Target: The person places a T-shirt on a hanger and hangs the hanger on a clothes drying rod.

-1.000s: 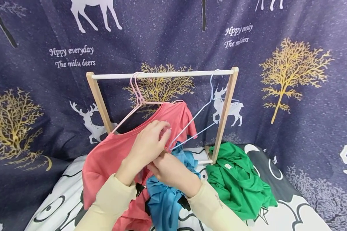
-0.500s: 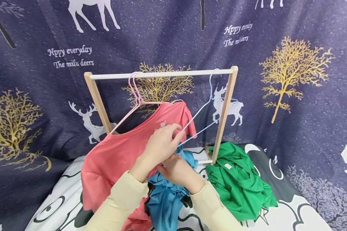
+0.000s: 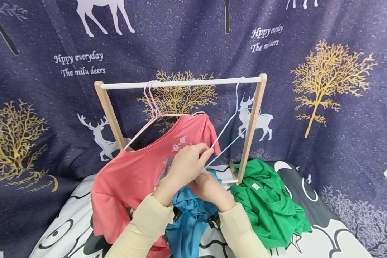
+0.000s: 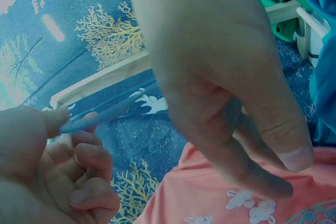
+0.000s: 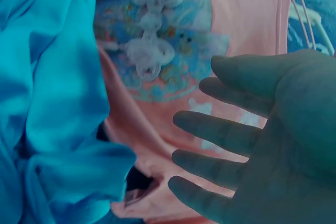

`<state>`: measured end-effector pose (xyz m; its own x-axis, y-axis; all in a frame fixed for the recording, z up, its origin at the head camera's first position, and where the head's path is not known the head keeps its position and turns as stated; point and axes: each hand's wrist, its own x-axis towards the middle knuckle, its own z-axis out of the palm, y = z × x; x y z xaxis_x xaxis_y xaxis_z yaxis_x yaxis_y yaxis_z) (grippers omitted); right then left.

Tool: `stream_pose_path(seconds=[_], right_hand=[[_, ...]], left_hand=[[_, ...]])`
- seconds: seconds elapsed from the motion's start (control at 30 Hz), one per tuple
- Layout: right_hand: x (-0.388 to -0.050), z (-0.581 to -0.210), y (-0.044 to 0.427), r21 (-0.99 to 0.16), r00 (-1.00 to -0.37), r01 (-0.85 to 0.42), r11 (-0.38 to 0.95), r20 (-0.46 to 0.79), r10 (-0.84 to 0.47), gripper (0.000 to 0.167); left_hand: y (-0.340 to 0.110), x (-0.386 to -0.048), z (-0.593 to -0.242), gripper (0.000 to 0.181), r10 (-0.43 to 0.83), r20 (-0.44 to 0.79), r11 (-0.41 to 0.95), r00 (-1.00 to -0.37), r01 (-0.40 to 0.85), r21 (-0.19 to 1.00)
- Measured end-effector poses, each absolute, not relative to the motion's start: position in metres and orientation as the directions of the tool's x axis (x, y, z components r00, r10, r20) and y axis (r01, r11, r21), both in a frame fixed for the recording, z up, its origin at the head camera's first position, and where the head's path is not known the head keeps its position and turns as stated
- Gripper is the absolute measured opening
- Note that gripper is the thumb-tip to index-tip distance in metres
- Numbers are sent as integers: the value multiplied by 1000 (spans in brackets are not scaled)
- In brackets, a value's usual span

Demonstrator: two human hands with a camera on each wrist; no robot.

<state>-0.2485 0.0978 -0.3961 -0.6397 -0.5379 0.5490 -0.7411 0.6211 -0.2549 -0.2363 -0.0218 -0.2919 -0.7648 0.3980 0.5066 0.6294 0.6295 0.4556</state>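
A light blue hanger (image 3: pixel 226 126) hooks over the right end of the rack's rail. My left hand (image 3: pixel 187 163) pinches its lower left side between thumb and fingers, and the left wrist view shows the blue bar (image 4: pixel 105 116) in that grip. Just below, partly behind the left hand, is my right hand (image 3: pixel 210 188). In the right wrist view its fingers are extended and slightly spread, holding nothing. The blue garment (image 3: pixel 190 222) lies crumpled beneath both hands. Beside them, a coral T-shirt (image 3: pixel 122 179) with white flower trim hangs from a pink hanger (image 3: pixel 141 131).
A small wooden rack with a white rail (image 3: pixel 193 83) stands upright on a patterned bedspread (image 3: pixel 62 222). Two pink hooks sit left of the rail's middle. A crumpled green garment (image 3: pixel 267 204) lies by the rack's right foot. A dark printed curtain (image 3: pixel 193 46) hangs behind.
Both hands have moved to the right, and the left hand now sits higher along the blue hanger's side. More of the coral T-shirt's flower trim shows. The blue hanger has turned slightly.
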Motion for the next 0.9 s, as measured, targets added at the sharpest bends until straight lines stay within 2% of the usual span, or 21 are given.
stream_pose_path(seconds=[0.1,0.23,0.47,0.9], right_hand=[[-255,-398,104,-312,-662,-732,605,533,-527,24],[-263,-396,113,-401,-733,-678,616,433,-525,24],[-273,-393,126,-490,-830,-558,670,328,-451,30],[-290,-398,142,-505,-871,-491,710,309,-382,28]], left_hand=[[-21,-238,-293,22,373,536,646,-757,627,435],[-23,-240,-295,23,296,587,644,-753,611,460],[-26,-243,-297,26,175,700,649,-693,615,447],[-36,-241,-300,25,54,744,635,-666,598,489]])
